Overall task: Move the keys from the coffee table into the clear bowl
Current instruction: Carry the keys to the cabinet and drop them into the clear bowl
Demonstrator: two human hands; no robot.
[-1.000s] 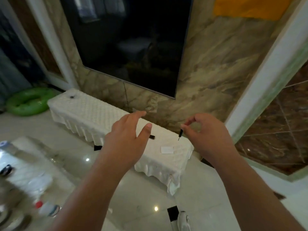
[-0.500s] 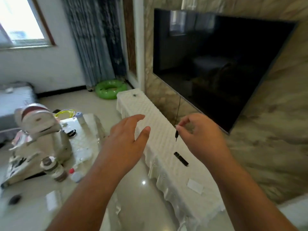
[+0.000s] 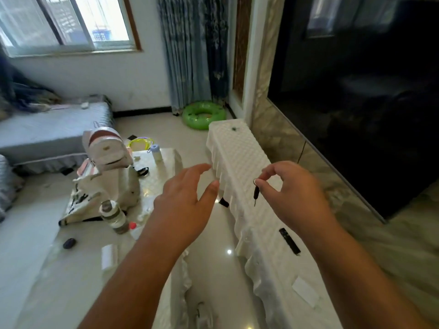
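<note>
My right hand (image 3: pixel 294 193) pinches a small dark key (image 3: pixel 256 193) by its ring, and the key hangs down above the white-covered TV bench (image 3: pixel 240 160). To its left my left hand (image 3: pixel 187 205) hovers empty with the fingers spread, above the gap between the bench and the coffee table (image 3: pixel 78 264). The coffee table at lower left has a glossy cover. A yellow-rimmed clear bowl (image 3: pixel 140 143) peeks out at the table's far end behind the backpack.
On the coffee table stand a white backpack (image 3: pixel 107 172), a bottle (image 3: pixel 114 216), a small blue-capped bottle (image 3: pixel 156 153) and a dark small object (image 3: pixel 69 243). A black remote (image 3: pixel 289 241) lies on the bench. A green swim ring (image 3: pixel 203 115), sofa (image 3: pixel 47 131) and TV (image 3: pixel 370 91) surround.
The view has swung left, bringing the coffee table, sofa and window into sight. Both hands keep their pose, the right still pinching the key.
</note>
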